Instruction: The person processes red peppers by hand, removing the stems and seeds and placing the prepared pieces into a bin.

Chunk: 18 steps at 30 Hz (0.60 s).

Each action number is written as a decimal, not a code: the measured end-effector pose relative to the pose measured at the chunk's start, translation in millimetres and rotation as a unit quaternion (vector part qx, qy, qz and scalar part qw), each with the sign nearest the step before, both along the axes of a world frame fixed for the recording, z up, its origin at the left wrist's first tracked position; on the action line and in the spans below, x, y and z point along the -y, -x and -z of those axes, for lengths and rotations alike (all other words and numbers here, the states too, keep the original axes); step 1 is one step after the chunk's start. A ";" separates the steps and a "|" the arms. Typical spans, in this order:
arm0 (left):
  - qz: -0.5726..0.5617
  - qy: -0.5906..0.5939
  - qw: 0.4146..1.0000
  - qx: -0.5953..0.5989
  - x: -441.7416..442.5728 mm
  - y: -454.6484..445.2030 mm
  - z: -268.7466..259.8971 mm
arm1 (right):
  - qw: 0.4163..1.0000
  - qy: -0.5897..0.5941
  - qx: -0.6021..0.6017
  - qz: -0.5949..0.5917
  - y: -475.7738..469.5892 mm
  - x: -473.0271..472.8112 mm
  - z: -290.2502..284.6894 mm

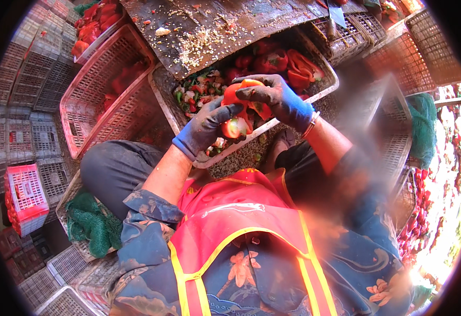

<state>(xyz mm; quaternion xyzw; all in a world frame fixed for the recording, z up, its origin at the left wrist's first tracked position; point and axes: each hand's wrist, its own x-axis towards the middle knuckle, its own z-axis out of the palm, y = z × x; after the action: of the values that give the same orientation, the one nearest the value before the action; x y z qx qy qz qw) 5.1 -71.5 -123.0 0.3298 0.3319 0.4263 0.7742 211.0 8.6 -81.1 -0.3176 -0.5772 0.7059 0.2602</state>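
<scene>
Both hands wear dark-coated gloves with blue cuffs, over a white-rimmed tub (321, 93). My left hand (210, 124) grips a piece of red pepper with a pale end (236, 127) from the left and below. My right hand (280, 98) holds an opened, orange-red pepper piece (246, 93) just above it; whether the two pieces are joined I cannot tell. Beneath the hands, the tub holds pepper cores and trimmings (195, 94) on its left side and red peppers (301, 69) towards the back right.
A stained board (214, 23) strewn with pale seeds covers the tub's far edge. At its right lies a knife (336, 17) near a crate. A red plastic crate (92, 91) with some peppers stands at left. Green netting (92, 223) lies by the left knee; stacked crates (37, 59) line the far left.
</scene>
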 end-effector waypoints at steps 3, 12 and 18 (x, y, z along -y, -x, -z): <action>-0.007 -0.003 1.000 0.012 -0.9 -0.8 -2.0 | 0.997 0.070 -0.011 0.011 1.4 2.8 0.1; -0.067 -0.076 0.993 -0.055 -0.8 -6.5 17.4 | 0.996 0.055 -0.040 0.059 7.3 0.5 6.6; -0.241 -0.073 0.968 -0.008 -8.1 -1.8 42.5 | 0.973 0.201 -0.004 0.110 8.0 11.0 5.3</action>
<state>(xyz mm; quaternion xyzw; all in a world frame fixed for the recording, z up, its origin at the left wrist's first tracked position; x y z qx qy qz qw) 6.9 -63.4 -165.5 0.2992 0.3760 0.6205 0.6198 203.1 -2.3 -86.4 -0.4223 -0.3838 0.7756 0.2698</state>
